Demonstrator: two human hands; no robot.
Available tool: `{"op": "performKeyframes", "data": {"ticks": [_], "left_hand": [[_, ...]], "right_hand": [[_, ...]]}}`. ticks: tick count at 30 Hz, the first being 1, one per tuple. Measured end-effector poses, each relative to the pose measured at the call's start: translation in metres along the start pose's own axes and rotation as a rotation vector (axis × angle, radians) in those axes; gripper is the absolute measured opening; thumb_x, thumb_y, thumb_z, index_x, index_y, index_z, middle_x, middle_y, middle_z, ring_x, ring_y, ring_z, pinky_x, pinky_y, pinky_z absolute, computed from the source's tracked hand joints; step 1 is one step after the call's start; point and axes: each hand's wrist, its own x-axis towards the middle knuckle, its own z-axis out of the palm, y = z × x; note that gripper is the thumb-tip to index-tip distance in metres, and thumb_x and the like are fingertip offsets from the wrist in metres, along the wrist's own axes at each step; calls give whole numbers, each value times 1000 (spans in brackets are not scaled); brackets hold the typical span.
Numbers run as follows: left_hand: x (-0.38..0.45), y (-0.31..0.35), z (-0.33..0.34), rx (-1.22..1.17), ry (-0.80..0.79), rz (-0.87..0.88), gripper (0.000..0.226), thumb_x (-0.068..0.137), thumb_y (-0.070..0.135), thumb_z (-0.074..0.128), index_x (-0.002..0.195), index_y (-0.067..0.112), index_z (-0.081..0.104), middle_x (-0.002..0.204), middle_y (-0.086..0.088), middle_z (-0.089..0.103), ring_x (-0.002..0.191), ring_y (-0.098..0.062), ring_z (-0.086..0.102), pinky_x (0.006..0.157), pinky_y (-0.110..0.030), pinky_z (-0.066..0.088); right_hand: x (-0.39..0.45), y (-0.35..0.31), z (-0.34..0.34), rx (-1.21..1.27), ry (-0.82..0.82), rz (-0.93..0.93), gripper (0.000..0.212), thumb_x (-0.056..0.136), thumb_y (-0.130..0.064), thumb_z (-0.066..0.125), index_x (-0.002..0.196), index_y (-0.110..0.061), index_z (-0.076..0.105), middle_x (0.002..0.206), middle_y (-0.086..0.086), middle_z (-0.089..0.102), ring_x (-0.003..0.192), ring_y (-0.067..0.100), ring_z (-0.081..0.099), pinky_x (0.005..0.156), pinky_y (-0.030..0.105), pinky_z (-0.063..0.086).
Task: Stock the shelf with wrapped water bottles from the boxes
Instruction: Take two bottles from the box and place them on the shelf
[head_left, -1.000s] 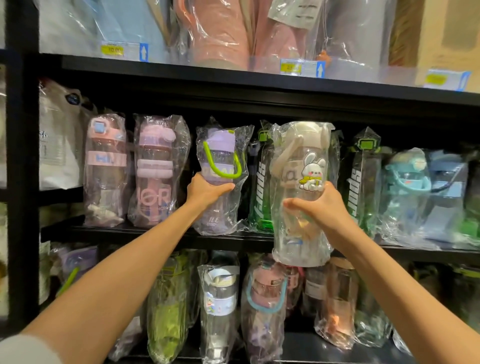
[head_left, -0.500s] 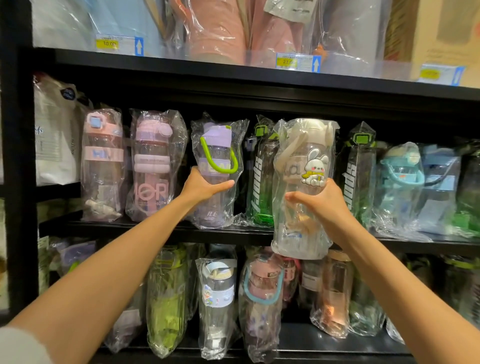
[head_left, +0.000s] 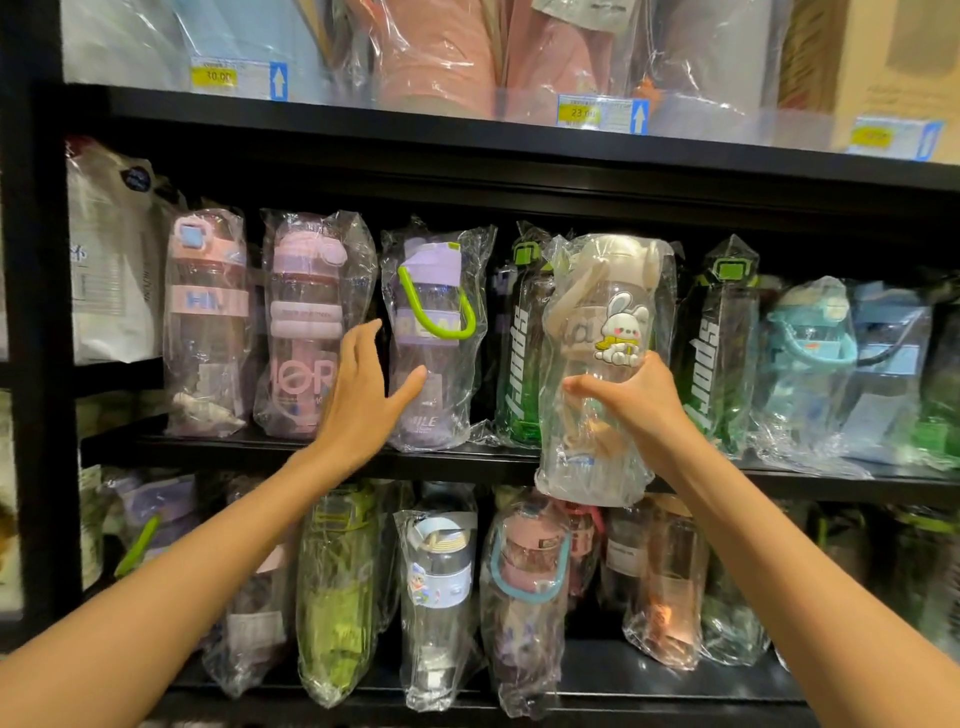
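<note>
Holding the wrapped rabbit bottle (head_left: 602, 364) upright in your right hand (head_left: 636, 397), you have it in front of the middle shelf (head_left: 260, 449), with its bottom hanging lower than the shelf edge; the fingers curl around its lower body and the long axis stands vertical. Your left hand (head_left: 363, 389) is spread wide and holds nothing; the fingers reach just beside the purple bottle (head_left: 431, 338) and the thumb lies on or very near its wrap, I cannot tell which. Relative to the purple bottle, the rabbit bottle is to the right, and the green sport bottle (head_left: 519, 343) stands between them, behind the rabbit bottle; the pink bottle (head_left: 306, 322) stands to the left. The gap to the right of the purple bottle looks narrow, so I judge that the bottle must first rise above the shelf edge and then go straight back, staying vertical; your right hand is the nearer one for this, and the left may push the purple bottle aside.
</note>
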Motion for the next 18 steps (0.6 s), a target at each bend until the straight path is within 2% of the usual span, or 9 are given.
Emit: {"op": "performKeyframes", "data": {"ticks": [2, 3, 5, 6, 8, 11, 14, 17, 18], "left_hand": [[-15, -5, 1, 233, 103, 408, 52, 93, 31, 48, 134, 2, 38, 136, -17, 43, 124, -28, 44, 102, -41, 41], [-20, -9, 6, 315, 92, 619, 46, 91, 26, 48, 131, 2, 42, 132, -18, 49, 121, -30, 48, 99, -43, 44], [-28, -22, 18, 453, -37, 969, 42, 89, 16, 48, 130, 6, 45, 132, -17, 53, 120, -30, 52, 100, -42, 42], [-32, -28, 24, 525, -114, 1077, 43, 91, 16, 45, 133, 9, 44, 137, -14, 50, 123, -28, 51, 104, -40, 38], [-37, -44, 33, 644, -219, 1171, 45, 97, 19, 32, 141, 13, 37, 150, -10, 32, 129, -24, 44, 112, -36, 24], [-37, -60, 41, 706, -260, 1154, 51, 95, 23, 32, 145, 13, 30, 156, -6, 1, 132, -21, 41, 114, -36, 13], [-35, -67, 46, 698, -269, 1141, 56, 92, 25, 34, 146, 11, 27, 156, -4, -4, 137, -22, 34, 114, -36, 12], [-35, -73, 52, 695, -245, 1146, 59, 94, 24, 34, 150, 11, 16, 157, -3, -7, 145, -20, 0, 115, -37, 14], [-35, -75, 53, 691, -239, 1140, 60, 94, 23, 34, 150, 11, 15, 157, -3, -5, 145, -18, -5, 115, -38, 14]], "right_hand": [[2, -2, 4, 2, 18, -7, 82, 59, -25, 88, 125, -5, 42, 113, 10, 56, 101, 24, 57, 75, 32, 49], [5, -3, 7, -5, 21, -9, 80, 59, -26, 88, 123, -6, 43, 112, 9, 57, 100, 23, 58, 73, 31, 50], [9, -7, 13, -16, 34, -15, 74, 59, -25, 87, 118, -7, 45, 108, 8, 58, 93, 19, 60, 67, 30, 51], [12, -10, 16, -17, 46, -18, 73, 59, -25, 87, 116, -7, 46, 106, 8, 59, 90, 18, 59, 67, 32, 53], [17, -14, 22, -12, 62, -19, 77, 56, -28, 88, 117, -9, 45, 106, 7, 58, 92, 19, 60, 74, 40, 57], [22, -19, 31, -46, 82, -57, 77, 61, -27, 86, 119, -9, 40, 104, 3, 54, 93, 17, 57, 76, 34, 54], [23, -20, 39, -68, 114, -99, 79, 63, -25, 85, 123, -10, 36, 108, 3, 52, 97, 19, 56, 82, 35, 52], [22, -14, 48, -74, 137, -123, 81, 65, -21, 85, 125, -11, 32, 108, 0, 51, 98, 16, 53, 80, 27, 44], [22, -12, 52, -77, 141, -125, 81, 66, -21, 85, 126, -11, 31, 108, 0, 50, 99, 16, 53, 80, 26, 42]]}}
